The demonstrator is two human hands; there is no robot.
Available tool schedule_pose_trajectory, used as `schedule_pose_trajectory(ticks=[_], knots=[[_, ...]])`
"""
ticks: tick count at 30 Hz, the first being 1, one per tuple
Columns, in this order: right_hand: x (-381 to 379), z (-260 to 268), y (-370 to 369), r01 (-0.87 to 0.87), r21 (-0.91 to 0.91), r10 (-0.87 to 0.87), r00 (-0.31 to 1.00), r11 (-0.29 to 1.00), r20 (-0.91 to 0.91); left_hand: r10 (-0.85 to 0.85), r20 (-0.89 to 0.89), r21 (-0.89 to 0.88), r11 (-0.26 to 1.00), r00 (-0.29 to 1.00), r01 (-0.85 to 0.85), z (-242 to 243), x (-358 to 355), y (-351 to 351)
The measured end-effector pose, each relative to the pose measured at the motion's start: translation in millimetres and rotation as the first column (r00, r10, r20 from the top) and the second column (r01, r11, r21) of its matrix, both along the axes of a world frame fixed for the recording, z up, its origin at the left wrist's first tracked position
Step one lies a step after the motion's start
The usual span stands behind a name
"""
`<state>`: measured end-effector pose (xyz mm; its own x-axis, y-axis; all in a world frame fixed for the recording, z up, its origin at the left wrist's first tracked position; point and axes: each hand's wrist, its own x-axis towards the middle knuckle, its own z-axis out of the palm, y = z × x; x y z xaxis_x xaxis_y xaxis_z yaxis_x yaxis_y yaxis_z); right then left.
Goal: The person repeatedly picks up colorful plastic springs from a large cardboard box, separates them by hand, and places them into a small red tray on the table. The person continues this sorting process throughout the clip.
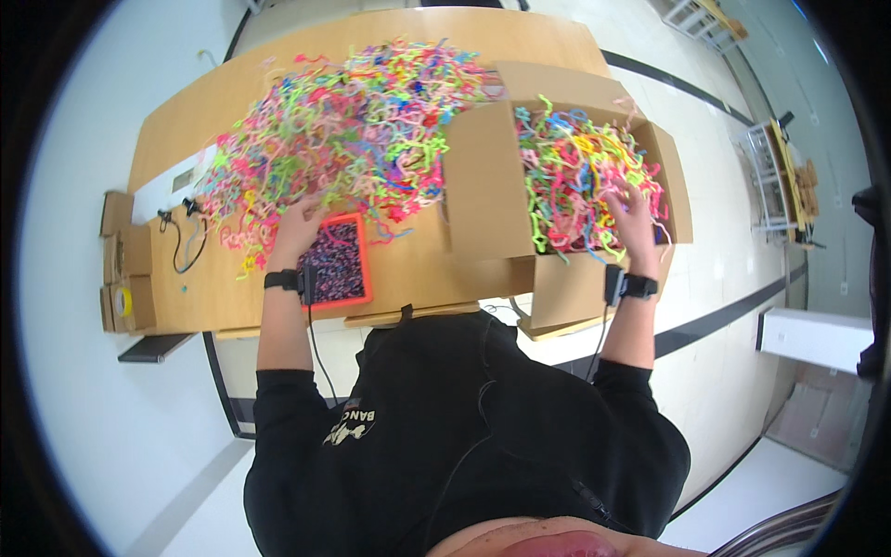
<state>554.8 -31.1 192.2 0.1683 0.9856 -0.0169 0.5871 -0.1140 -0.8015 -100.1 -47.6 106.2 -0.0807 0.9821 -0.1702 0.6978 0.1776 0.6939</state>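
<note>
A wide heap of bent, multicoloured fuzzy stems (pixel 362 132) that look like pipe cleaners covers much of the wooden table. My left hand (pixel 301 224) is at the heap's near edge, above the red-rimmed tray (pixel 367 261) of small dark and pink pieces; whether its fingers hold a stem cannot be told. On the right, an open cardboard box (pixel 487 181) is filled with more such stems (pixel 571 174). Over the box's right part is my right hand (pixel 630 216), fingers bent among the stems; its grip is unclear. Both wrists wear black straps with cabled devices.
At the table's left edge stand small cardboard boxes (pixel 129 244) with a roll of yellow tape (pixel 123 301). Black cables (pixel 188 244) lie beside a white sheet (pixel 156 195). The large box's flaps spread outward, one over the table's near edge.
</note>
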Motion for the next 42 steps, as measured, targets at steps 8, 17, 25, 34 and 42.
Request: schedule_pose_trajectory(ticks=[8, 17, 25, 34, 42], knots=[[-355, -24, -35, -0.711, -0.011, 0.693, 0.689, 0.703, -0.213, 0.186, -0.129, -0.026, 0.981, 0.974, -0.191, -83, -119, 5], [-402, -18, -63, -0.642, -0.202, 0.589, 0.763, 0.740, -0.269, 0.339, -0.193, -0.064, 0.932, 0.921, -0.356, -155, -186, 47], [-370, -45, -80, -0.432, -0.392, 0.378, 0.902, 0.813, -0.210, 0.101, -0.233, -0.247, 0.956, 0.967, -0.159, -208, -210, 59], [-373, -61, -67, -0.523, -0.361, 0.471, 0.852, 0.772, -0.229, 0.141, -0.253, 0.269, 0.961, 0.957, -0.071, -162, -231, 68], [-371, -72, -67, -0.638, -0.406, 0.554, 0.770, 0.654, -0.317, -0.002, -0.266, 0.107, 0.994, 0.964, 0.031, -41, -217, 67]])
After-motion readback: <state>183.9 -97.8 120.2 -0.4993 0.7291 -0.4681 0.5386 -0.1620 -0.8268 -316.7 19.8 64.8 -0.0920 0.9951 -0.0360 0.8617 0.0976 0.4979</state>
